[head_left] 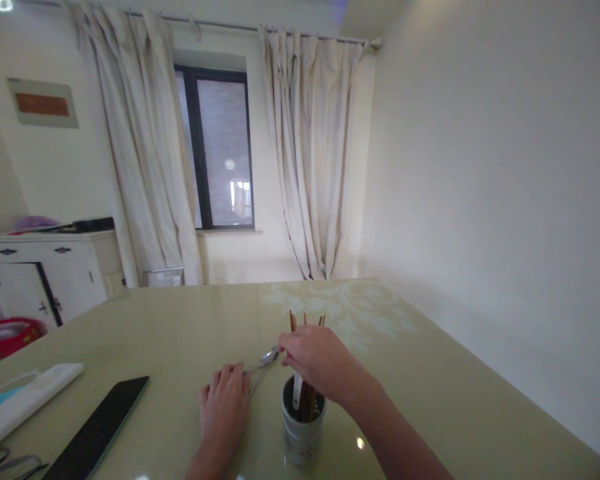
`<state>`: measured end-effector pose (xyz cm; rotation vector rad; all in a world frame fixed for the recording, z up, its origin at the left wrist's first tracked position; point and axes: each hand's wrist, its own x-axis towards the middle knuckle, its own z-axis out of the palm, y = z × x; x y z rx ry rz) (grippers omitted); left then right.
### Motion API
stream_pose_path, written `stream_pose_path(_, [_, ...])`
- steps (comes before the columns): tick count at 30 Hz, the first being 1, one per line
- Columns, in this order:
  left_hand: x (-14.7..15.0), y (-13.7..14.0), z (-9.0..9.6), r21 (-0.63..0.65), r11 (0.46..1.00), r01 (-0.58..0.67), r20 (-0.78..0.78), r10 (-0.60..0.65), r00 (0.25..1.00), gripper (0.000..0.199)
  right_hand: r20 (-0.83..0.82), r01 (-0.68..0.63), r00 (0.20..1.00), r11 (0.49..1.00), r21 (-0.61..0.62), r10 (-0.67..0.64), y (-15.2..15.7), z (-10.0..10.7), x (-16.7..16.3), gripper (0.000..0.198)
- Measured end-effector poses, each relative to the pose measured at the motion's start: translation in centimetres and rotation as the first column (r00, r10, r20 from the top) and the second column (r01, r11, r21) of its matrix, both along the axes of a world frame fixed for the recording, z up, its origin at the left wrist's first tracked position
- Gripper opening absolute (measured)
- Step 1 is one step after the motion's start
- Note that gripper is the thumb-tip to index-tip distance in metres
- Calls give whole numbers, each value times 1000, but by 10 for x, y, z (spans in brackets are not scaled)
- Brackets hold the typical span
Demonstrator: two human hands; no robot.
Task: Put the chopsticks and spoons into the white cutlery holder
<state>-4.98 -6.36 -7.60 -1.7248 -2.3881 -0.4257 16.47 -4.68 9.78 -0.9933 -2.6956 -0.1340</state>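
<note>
My left hand rests low on the table, its fingers bent over the handle end of a metal spoon. Two thin metal lines run from between its thumb and forefinger towards the spoon's bowl; whether one is a second utensil I cannot tell. Above a pale patterned utensil holder is my right hand, closed, with fingertips close to the spoon's bowl. Directly under it a white flat handle stands in the holder. Several brown chopsticks rise behind the hand. What its fingers grip is hidden.
On the left of the glossy table lie a black flat slab, a white long case and cables. Beyond are a white cabinet, a red basin and curtains. A wall borders the right side.
</note>
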Motion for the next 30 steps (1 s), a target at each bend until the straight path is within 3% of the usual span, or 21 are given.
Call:
stream_pose_path(8, [-7, 6, 5, -48, 998, 41, 71, -38, 997, 35, 63, -35, 997, 998, -60, 38, -2, -22, -9, 20])
stream_pose_path(10, [-10, 9, 4, -3, 999, 50, 150, -48, 987, 34, 46, -39, 998, 998, -55, 42, 0, -21, -9, 20])
stream_pose_path(12, [-10, 11, 4, 127, 990, 60, 301, -97, 949, 32, -15, -26, 1000, 998, -50, 25, 2, -17, -6, 16])
stream_pose_path(14, [-7, 10, 8, 311, 950, 38, 473, -189, 861, 29, -111, 19, 993, 998, -61, -26, 3, -10, -3, 12])
stream_pose_path(16, [1, 6, 14, 473, 881, -18, 578, -294, 761, 31, -213, 70, 973, 994, -89, -88, 2, -3, -1, 20])
stream_pose_path(19, [17, -5, 19, 637, 770, -42, 576, -438, 690, 40, -338, 31, 938, 993, -118, -70, -2, 2, -1, 34])
stream_pose_path(22, [30, -15, 17, 721, 692, 35, 498, -553, 668, 44, -412, -144, 907, 982, -123, 81, -5, 3, -5, 20])
stream_pose_path(25, [35, -19, 11, 721, 689, 73, 495, -586, 642, 49, -442, -208, 887, 970, -127, 132, -6, 7, -3, 20])
stream_pose_path(30, [43, -22, 14, 667, 727, 161, 555, -630, 543, 56, -545, -87, 837, 995, -51, 45, -14, 31, 33, 24])
